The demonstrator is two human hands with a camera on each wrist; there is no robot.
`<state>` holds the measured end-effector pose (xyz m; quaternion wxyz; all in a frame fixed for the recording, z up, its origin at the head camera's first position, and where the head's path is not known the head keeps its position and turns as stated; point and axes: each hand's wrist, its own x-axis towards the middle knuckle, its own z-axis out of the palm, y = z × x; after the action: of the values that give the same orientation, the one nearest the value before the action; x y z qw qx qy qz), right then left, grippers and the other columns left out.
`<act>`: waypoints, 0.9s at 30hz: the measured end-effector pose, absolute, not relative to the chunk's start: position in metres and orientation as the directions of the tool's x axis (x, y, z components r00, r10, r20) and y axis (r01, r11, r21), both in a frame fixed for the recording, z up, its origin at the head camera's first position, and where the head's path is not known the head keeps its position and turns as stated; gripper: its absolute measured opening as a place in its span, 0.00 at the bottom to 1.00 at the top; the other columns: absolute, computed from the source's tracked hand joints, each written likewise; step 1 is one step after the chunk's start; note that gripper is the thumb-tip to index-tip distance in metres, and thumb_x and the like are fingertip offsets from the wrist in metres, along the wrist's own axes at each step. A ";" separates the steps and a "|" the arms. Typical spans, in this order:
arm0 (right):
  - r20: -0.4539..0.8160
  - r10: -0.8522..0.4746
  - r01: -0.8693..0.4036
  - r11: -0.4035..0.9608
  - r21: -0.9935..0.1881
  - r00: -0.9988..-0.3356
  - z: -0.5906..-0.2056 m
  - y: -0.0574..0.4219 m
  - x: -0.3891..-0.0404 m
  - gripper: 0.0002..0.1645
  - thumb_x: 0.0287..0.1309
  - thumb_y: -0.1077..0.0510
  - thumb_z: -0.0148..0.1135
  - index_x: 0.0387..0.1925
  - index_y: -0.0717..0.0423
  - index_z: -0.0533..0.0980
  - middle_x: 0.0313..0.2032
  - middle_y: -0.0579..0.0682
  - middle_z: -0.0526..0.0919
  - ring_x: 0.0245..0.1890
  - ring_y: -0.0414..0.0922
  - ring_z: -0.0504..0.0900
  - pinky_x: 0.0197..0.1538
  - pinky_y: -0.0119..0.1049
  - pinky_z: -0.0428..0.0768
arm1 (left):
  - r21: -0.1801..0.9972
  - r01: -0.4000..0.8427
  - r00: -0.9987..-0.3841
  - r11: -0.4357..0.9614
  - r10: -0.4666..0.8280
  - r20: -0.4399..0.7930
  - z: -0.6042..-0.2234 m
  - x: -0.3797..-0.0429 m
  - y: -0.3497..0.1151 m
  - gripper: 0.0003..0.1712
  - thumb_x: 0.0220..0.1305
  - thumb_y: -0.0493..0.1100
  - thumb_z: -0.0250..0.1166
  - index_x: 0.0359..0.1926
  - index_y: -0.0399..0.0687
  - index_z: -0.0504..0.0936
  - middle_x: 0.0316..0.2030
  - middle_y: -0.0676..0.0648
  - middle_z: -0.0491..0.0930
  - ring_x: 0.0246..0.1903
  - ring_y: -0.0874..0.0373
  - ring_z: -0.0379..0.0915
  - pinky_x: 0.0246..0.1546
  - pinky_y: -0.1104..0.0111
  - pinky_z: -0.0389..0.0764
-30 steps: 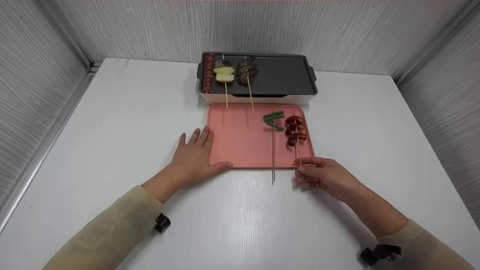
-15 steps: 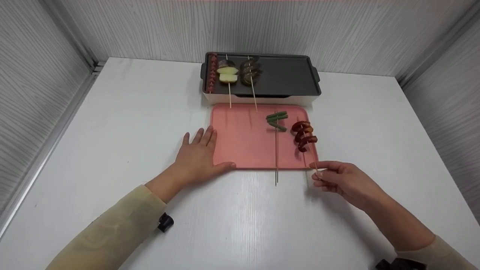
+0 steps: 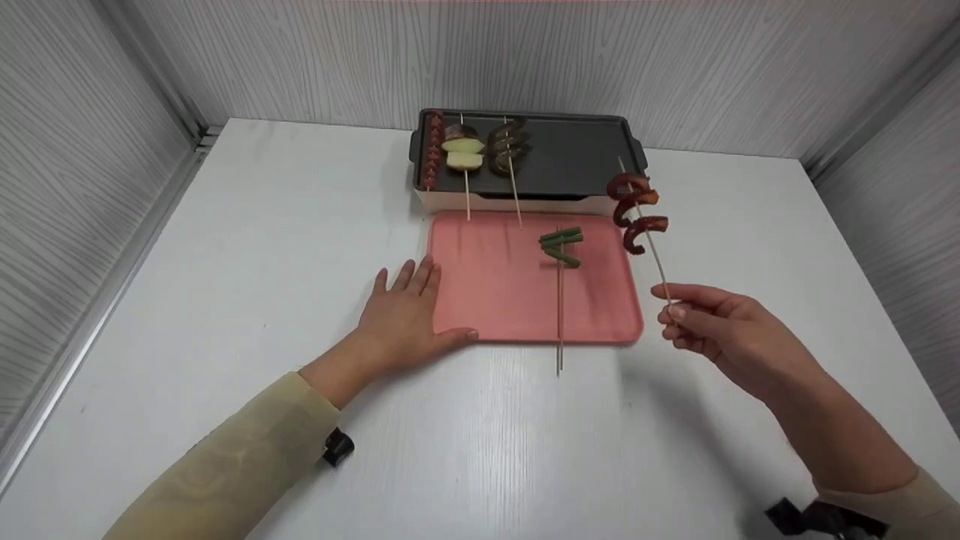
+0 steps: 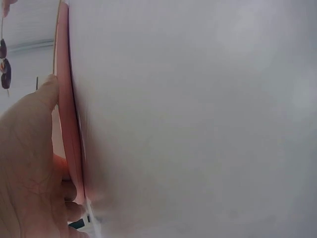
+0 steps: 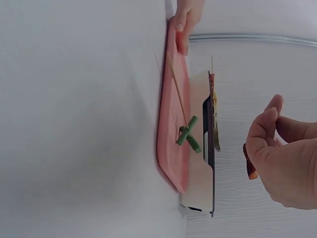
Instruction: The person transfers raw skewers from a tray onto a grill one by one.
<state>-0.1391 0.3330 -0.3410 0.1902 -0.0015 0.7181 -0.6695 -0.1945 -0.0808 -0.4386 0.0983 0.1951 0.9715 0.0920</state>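
Observation:
My right hand [image 3: 739, 337] pinches the bare lower end of a bamboo skewer threaded with dark red curled pieces [image 3: 652, 223]. It is held in the air, tilted, beyond the right edge of a pink tray [image 3: 495, 300]; its tip overlaps the grill plate's right end in the head view. In the right wrist view, the fingers mostly hide this skewer. My left hand [image 3: 397, 322] lies with fingers spread against the tray's left edge, its thumb over the front edge. On the tray, a skewer with green stalk pieces [image 3: 562, 236] points its stick ends past the front rim.
Behind the tray stands a grill with a dark plate [image 3: 581, 154]. On its left half lie a thin red skewer [image 3: 433, 154], a skewer with pale slices [image 3: 464, 154] and a brown curled skewer [image 3: 507, 150]. Wood-grain panels [image 3: 525, 56] enclose the white table.
My right hand has lifted the red skewer off the tray's right side and carried it up and rightward, tilting it. The left hand stays at the tray, while the head view shifts slightly.

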 end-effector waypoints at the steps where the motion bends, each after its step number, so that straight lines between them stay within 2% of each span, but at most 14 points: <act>1: -0.267 -0.250 0.252 0.089 -0.964 -0.931 -0.338 0.332 -0.145 0.21 0.77 0.58 0.63 0.66 0.60 0.79 0.45 0.54 0.85 0.43 0.42 0.85 0.49 0.32 0.86 | 0.218 0.360 -0.905 0.907 0.396 -0.153 -0.439 -0.195 -0.081 0.71 0.66 0.87 0.44 0.84 0.33 0.44 0.83 0.34 0.43 0.82 0.36 0.40 0.78 0.35 0.44; 9: -0.250 -0.207 0.271 -0.078 -0.959 -0.946 -0.323 0.325 -0.202 0.16 0.73 0.61 0.67 0.59 0.61 0.83 0.45 0.53 0.87 0.42 0.41 0.86 0.47 0.30 0.85 | 0.219 0.360 -0.906 0.907 0.396 -0.150 -0.437 -0.194 -0.081 0.70 0.66 0.86 0.44 0.84 0.33 0.44 0.83 0.35 0.42 0.82 0.35 0.39 0.79 0.35 0.44; 16: -0.293 -0.128 0.306 -0.098 -0.947 -0.948 -0.327 0.320 -0.244 0.12 0.72 0.61 0.67 0.54 0.58 0.86 0.43 0.51 0.88 0.40 0.41 0.86 0.44 0.30 0.85 | 0.202 0.362 -0.905 0.910 0.394 -0.157 -0.438 -0.193 -0.080 0.70 0.66 0.86 0.44 0.84 0.33 0.44 0.84 0.35 0.42 0.82 0.35 0.39 0.79 0.36 0.44; 22: -0.328 -0.089 0.335 -0.095 -0.937 -0.941 -0.340 0.314 -0.270 0.13 0.74 0.61 0.65 0.55 0.59 0.84 0.42 0.50 0.88 0.38 0.40 0.85 0.42 0.30 0.84 | 0.199 0.365 -0.905 0.910 0.396 -0.152 -0.437 -0.192 -0.080 0.70 0.67 0.86 0.45 0.84 0.33 0.45 0.84 0.35 0.43 0.82 0.35 0.40 0.79 0.36 0.44; 27: -0.333 -0.104 0.344 -0.113 -0.932 -0.937 -0.351 0.311 -0.286 0.18 0.78 0.61 0.60 0.63 0.63 0.77 0.43 0.50 0.86 0.39 0.39 0.84 0.41 0.30 0.82 | 0.212 0.364 -0.906 0.907 0.397 -0.146 -0.437 -0.193 -0.080 0.70 0.67 0.86 0.46 0.84 0.33 0.45 0.84 0.34 0.44 0.82 0.35 0.40 0.79 0.35 0.44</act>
<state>-0.2856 0.3107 -0.3510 0.1511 0.0924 0.6487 -0.7401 -0.1930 -0.0800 -0.4368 0.0932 0.1957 0.9720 0.0902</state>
